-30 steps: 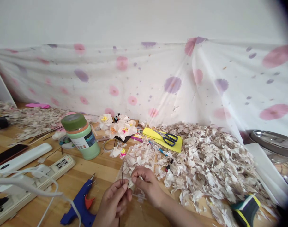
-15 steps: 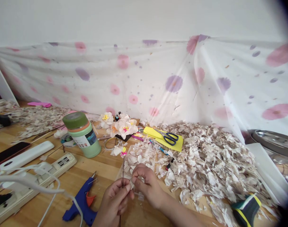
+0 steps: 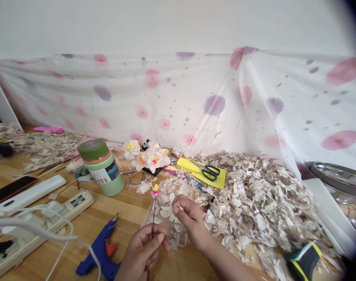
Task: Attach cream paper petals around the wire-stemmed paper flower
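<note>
Stem [image 3: 153, 216] stands near upright in the left hand [image 3: 144, 249], fingers closed on it, pink-and-yellow flower centre [image 3: 155, 190] on top. Blue glue gun [image 3: 100, 249] to its left on the bench [image 3: 128, 212]. Right hand [image 3: 189, 218] just came away from the left, now apart near the clear box [image 3: 182, 239] of petals [image 3: 166, 191]; its fingers are curled, can't tell if they pinch anything. I read that as the left alone carrying the stem. White blossoms [image 3: 154, 158] and scissors [image 3: 205, 168] farther back.
</note>
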Available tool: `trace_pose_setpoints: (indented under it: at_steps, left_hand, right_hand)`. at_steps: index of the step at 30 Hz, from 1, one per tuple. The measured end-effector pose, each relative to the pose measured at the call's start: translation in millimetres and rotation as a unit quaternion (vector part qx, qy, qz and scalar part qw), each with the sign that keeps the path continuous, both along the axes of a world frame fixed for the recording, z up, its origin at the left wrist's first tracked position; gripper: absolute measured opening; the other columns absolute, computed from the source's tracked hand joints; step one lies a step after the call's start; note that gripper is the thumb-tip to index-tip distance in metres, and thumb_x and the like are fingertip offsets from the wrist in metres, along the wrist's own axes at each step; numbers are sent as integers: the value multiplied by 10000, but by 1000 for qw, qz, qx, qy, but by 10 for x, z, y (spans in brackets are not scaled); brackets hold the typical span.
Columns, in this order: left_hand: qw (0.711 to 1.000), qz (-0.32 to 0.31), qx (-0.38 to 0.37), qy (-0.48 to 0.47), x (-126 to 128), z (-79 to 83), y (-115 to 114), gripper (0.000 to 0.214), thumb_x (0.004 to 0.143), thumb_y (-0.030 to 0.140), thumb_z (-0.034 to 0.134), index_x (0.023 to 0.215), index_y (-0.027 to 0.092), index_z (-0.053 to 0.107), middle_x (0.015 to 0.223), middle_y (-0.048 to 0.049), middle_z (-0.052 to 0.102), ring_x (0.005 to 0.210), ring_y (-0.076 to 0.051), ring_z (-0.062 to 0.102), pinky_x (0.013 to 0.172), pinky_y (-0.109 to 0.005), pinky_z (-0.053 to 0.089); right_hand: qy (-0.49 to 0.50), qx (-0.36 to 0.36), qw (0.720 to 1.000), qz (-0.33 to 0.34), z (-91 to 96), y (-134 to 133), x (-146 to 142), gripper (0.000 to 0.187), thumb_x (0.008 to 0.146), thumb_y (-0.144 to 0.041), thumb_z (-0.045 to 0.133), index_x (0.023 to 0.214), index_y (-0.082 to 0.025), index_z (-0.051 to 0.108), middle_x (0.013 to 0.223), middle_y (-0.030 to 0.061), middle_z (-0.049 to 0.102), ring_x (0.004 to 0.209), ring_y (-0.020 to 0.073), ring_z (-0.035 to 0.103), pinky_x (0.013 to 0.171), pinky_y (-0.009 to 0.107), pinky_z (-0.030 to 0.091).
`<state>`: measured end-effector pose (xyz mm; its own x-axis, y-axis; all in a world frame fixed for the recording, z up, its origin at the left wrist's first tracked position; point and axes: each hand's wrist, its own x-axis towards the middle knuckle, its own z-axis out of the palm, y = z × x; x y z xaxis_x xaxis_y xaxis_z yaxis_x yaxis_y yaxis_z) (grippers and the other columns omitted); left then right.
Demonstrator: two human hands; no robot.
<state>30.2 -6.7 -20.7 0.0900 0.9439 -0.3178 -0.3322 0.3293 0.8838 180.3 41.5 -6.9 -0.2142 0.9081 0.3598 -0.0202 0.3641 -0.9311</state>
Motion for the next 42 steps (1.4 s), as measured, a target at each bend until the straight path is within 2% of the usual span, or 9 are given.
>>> trace_pose_setpoints:
  at_steps: [4,6,9,16,24,31,42]
  left_hand:
    - [998,-49,2,-45,-15,-18,-23,351,665,468,717,609,148,586,518,-62,658,331,8,201,362,-172,72]
    - [995,-72,-4,-75,-19,-15,-42,302,732,441,659,683,147,611,551,-78,672,340,2,198,364,-169,68]
    - [992,-86,-16,-94,-17,-12,-66,265,779,442,612,792,179,585,545,-46,661,326,-1,170,355,-167,60]
    - [992,-86,-20,-94,5,28,-72,311,753,456,660,735,205,477,527,23,619,330,6,143,343,-149,64]
    - [989,-86,-40,-109,-7,5,-75,321,726,439,698,762,210,476,497,46,604,332,8,121,341,-138,62]
    - [993,-100,2,-67,16,-47,-56,342,744,461,670,713,200,451,525,36,620,325,13,141,340,-140,64]
    - [997,-69,35,-6,7,-106,-49,357,718,475,684,695,200,459,552,32,630,320,0,223,294,-119,110]
  right_hand:
    - [14,4,1000,-7,54,4,33,337,869,-424,517,624,-197,476,659,-9,450,667,148,430,651,274,346]
    - [14,17,1000,-15,92,8,53,324,865,-420,534,634,-197,488,662,-9,459,667,147,440,646,271,345]
    - [4,34,999,-28,155,11,87,299,861,-405,552,651,-196,511,677,-6,483,678,148,464,651,271,353]
    - [-58,70,991,-98,244,-3,130,209,836,-337,608,689,-197,560,714,4,537,715,159,510,700,288,375]
    - [-80,80,988,-110,276,-23,119,221,846,-352,599,694,-193,571,735,16,561,740,164,526,713,288,383]
    - [-64,83,989,-100,256,-33,93,145,840,-278,607,728,-186,596,754,16,571,751,162,535,721,286,395]
    - [-66,87,988,-106,281,-46,73,196,848,-312,604,704,-179,598,736,20,570,746,163,537,712,282,400]
